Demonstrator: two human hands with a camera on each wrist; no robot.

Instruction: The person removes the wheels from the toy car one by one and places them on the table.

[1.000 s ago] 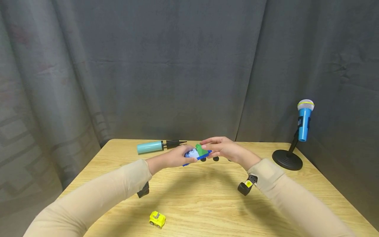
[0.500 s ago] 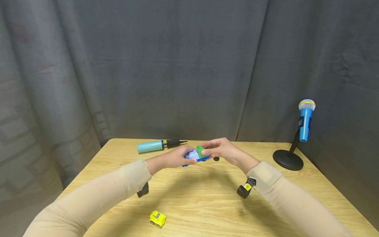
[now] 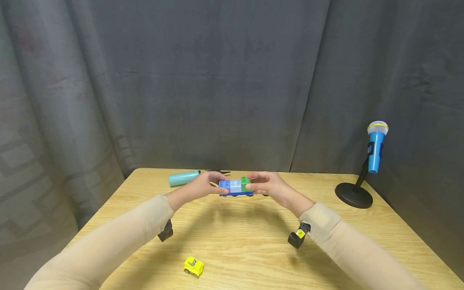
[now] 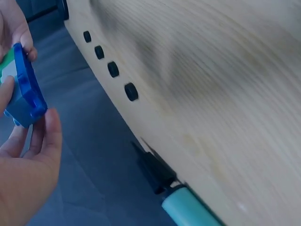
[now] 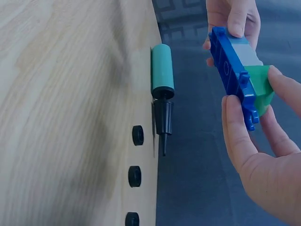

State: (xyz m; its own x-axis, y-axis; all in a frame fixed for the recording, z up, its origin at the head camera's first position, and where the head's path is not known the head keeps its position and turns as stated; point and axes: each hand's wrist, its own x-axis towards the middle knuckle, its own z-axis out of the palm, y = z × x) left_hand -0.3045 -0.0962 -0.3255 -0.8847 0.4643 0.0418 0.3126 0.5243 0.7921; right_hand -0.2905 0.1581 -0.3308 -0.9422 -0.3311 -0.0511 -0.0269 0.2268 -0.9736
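Observation:
A blue toy vehicle base (image 5: 228,66) carries a row of studded building blocks: a blue block (image 3: 224,184), a light blue block (image 3: 235,186) and a green block (image 3: 246,184). Both hands hold it level over the far part of the table. At the blue end, my left hand (image 3: 203,185) grips the block and base, thumb on the near side. My right hand (image 3: 277,189) pinches the green end, its thumb on the green block and fingers along the base, as the right wrist view shows. No wheels show on the base's underside.
Several small black wheels (image 4: 131,92) stand in a row near the table's far edge. Beside them lies a teal hand pump (image 5: 163,68) with a black nozzle. A yellow toy car (image 3: 193,266) sits at the front; a blue microphone (image 3: 373,151) stands at the right.
The block vehicle has turned from tilted to level, facing me lengthwise. My left hand has shifted left and up to its end; my right thumb now lies against the green block.

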